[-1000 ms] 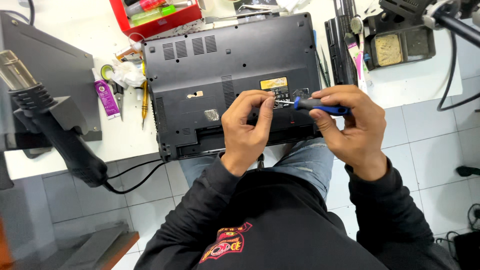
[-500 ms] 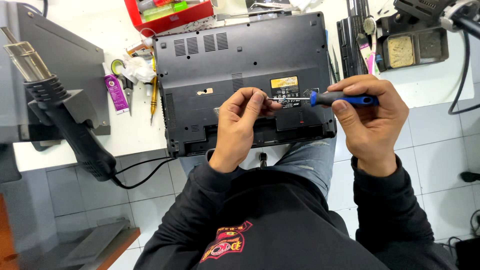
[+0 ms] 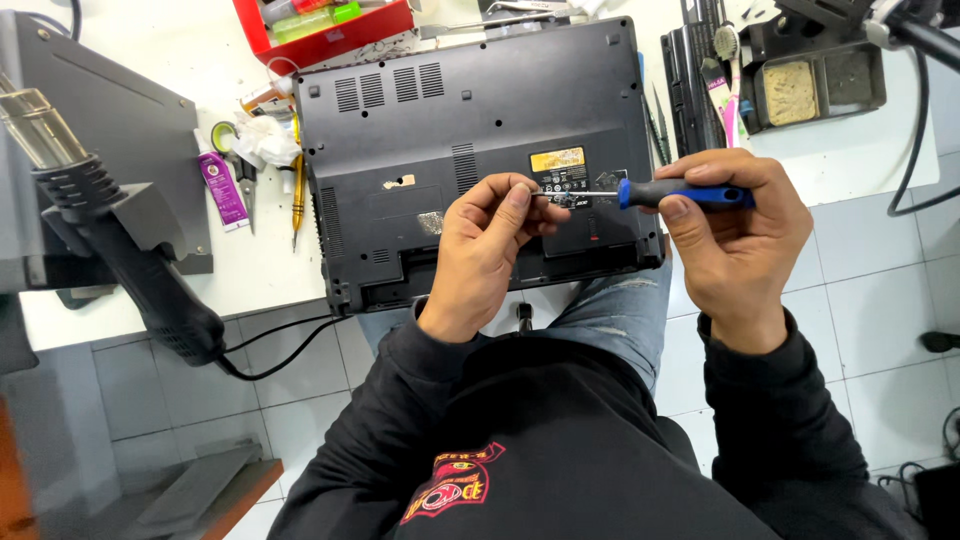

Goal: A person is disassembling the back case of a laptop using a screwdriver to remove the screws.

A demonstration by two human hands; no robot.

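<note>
1. The right hand (image 3: 735, 235) grips the screwdriver (image 3: 655, 194) by its blue handle; its long axis runs level, tip pointing left.
2. The left hand (image 3: 490, 245) pinches the tip above the upturned laptop (image 3: 470, 120), near the table's front edge.
3. Scissors (image 3: 240, 170) and a pencil (image 3: 297, 185) lie left of the laptop.

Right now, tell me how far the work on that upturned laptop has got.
Done: the laptop lies bottom-up on the white bench. In hand: the right hand holds a blue-handled screwdriver level above it, and the left hand pinches at its tip; whether a screw is there is too small to tell. Left: the bottom cover looks fully in place.
</note>
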